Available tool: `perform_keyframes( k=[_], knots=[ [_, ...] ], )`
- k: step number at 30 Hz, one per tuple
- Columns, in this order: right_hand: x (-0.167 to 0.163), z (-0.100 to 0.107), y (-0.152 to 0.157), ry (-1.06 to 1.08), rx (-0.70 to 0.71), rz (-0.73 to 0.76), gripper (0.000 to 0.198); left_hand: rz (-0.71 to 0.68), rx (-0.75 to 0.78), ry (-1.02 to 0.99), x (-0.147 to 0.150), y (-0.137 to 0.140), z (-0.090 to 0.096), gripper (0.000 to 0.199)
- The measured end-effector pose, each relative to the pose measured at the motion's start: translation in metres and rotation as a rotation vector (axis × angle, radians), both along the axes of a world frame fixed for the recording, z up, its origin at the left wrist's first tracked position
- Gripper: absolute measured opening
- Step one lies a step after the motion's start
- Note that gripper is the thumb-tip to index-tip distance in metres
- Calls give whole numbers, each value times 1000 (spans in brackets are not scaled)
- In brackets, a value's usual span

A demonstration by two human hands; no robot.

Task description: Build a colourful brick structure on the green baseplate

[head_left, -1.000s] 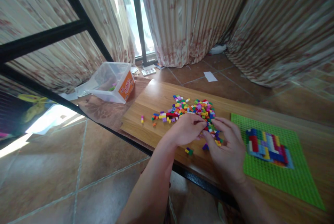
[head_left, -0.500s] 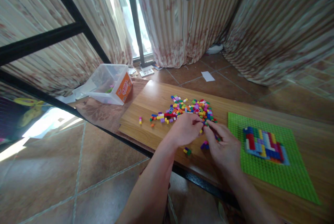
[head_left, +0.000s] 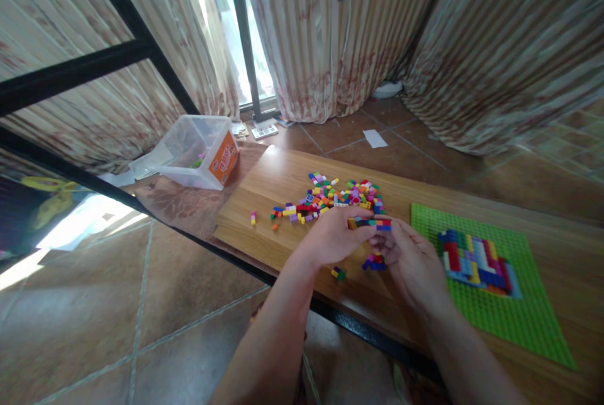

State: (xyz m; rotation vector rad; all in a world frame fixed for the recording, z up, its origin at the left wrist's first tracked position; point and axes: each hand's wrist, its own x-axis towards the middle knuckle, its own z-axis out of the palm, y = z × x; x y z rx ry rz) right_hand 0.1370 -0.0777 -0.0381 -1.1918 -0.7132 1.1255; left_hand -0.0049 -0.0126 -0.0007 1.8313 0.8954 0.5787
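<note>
Between both hands is a strip of joined toy bricks (head_left: 369, 223) in yellow, blue, green and red, raised off the table. My left hand (head_left: 333, 233) is closed on its left end. Fingers of my right hand (head_left: 411, 257) pinch the right end, near the red and blue bricks. Just below them, a small cluster of purple, red and blue bricks (head_left: 375, 262) lies on the wooden table (head_left: 264, 185). A yellow and green brick piece (head_left: 338, 273) rests close to the front edge. Behind my left hand spreads a pile of loose bricks (head_left: 325, 194).
To the right lies a green baseplate (head_left: 523, 323) with a multicoloured block of bricks (head_left: 481, 261) on it. A clear plastic box (head_left: 191, 160) with an orange label stands beyond the table's left end. A black metal bar (head_left: 363, 329) runs along the near side.
The brick strip, earlier mostly hidden by my fingers, now shows between both hands. My right hand has shifted slightly right and turned, with its fingers at the strip's end.
</note>
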Motion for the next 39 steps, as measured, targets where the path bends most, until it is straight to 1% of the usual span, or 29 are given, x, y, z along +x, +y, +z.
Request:
perform_keyframes(
  k=[2,6,8,11,13,15,17,20,23,25,27,28,30,32,36,39],
  knots=[
    [1,-1,0,-30,-4,11,30,-2,2,13,1,-1,1,26],
    [6,-8,-1,-175,-42,-10,35,83,49,62,4,-2,2,21],
    [8,-10,-1,-236,-47,-23,35,100,71,75,6,-3,2,19],
    [6,-11,-1,-203,-31,-7,33,87,66,95,9,-3,-1,17],
    [4,-12,1,-160,-32,-8,34,85,64,135,12,-4,-4,17],
    [2,-13,2,-160,-35,-17,34,92,76,185,15,-4,-6,19],
    [1,-12,2,-218,-33,-20,35,100,85,214,16,-4,-7,22],
    [3,-10,0,-389,-31,-23,33,141,83,200,13,1,-6,24],
    [4,-6,-5,-603,-15,-16,30,196,28,133,6,9,-6,27],
    [4,-4,-8,-710,3,-3,27,246,-77,67,1,13,-6,30],
    [2,-3,-9,-749,21,6,27,263,-226,-27,-1,13,-4,35],
    [1,-3,-9,-741,29,5,27,241,-302,-85,0,12,-3,38],
    [1,-1,-8,-683,40,-11,29,148,-424,-192,2,7,0,42],
    [2,1,-5,-597,31,-29,31,65,-487,-256,5,1,2,43],
    [7,5,-3,-452,-14,-17,32,8,-467,-279,9,-6,1,40],
    [7,7,-3,-365,-10,-5,29,25,-428,-269,9,-5,-3,42]
  ],
)
